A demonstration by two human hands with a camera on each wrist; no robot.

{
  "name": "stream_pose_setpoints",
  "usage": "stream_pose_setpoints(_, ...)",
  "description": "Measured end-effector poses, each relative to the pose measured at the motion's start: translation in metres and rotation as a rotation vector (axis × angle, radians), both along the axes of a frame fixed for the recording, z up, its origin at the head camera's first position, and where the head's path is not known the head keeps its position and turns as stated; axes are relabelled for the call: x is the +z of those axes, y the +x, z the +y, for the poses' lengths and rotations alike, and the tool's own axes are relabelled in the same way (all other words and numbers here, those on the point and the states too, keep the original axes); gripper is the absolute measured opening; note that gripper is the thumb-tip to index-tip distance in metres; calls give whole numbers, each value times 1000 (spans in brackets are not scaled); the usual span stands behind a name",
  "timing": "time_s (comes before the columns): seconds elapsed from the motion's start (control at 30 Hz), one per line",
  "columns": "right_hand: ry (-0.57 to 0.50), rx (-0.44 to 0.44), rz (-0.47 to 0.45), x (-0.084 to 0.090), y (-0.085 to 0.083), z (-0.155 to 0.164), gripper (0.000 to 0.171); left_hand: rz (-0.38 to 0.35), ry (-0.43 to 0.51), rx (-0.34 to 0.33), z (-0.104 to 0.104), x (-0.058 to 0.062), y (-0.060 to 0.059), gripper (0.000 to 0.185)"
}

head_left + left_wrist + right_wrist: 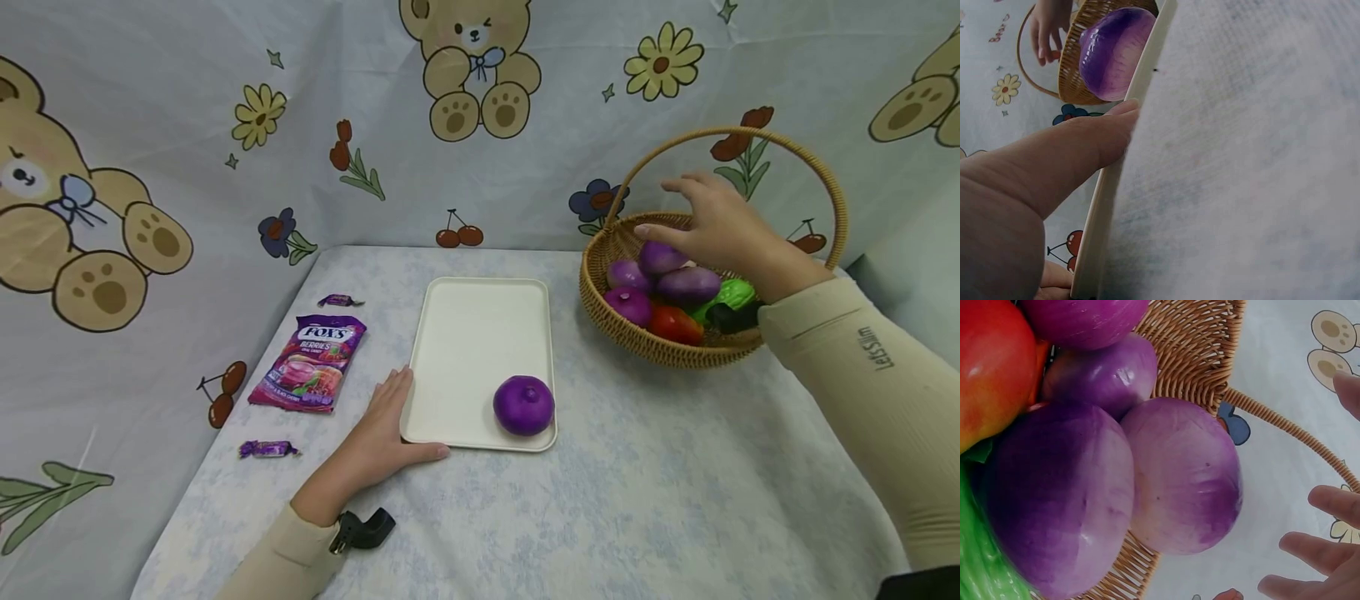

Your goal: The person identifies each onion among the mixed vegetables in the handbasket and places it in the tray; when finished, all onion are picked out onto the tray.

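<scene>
My left hand [375,446] lies at the near left corner of a white rectangular tray [472,350], its fingers along the left side and its thumb [1085,140] against the near edge. A purple onion [524,406] sits in the tray's near right corner. Over a wicker basket [675,357] hovers my right hand [720,229], its fingers spread and holding nothing. Below it in the basket are several purple onion-like vegetables [1185,475], a red-orange fruit or vegetable [677,325] and a bumpy green vegetable [731,296]. Part of the basket's contents is hidden by the right arm.
A purple FOX'S candy bag [309,362] lies left of the tray, with one wrapped candy [341,300] beyond it and another wrapped candy [268,449] nearer. The basket's tall handle [832,192] arches around the right hand. A printed cloth [525,192] hangs behind the table.
</scene>
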State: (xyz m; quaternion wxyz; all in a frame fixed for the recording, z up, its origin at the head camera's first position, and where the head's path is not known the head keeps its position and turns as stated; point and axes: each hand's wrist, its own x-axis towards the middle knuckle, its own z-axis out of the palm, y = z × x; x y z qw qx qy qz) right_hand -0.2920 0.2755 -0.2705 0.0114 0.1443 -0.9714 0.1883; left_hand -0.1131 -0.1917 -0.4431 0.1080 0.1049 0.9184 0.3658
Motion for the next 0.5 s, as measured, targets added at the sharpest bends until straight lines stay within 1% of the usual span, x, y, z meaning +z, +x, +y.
stream_pose_setpoints(0.23,5,24,-13,-9,-7,1,94,-6,2,-1,-1,0,0,136)
stream_pose_setpoints(0.5,5,46,-83,-18,-15,4,97,-8,-4,-8,-2,-1,0,137)
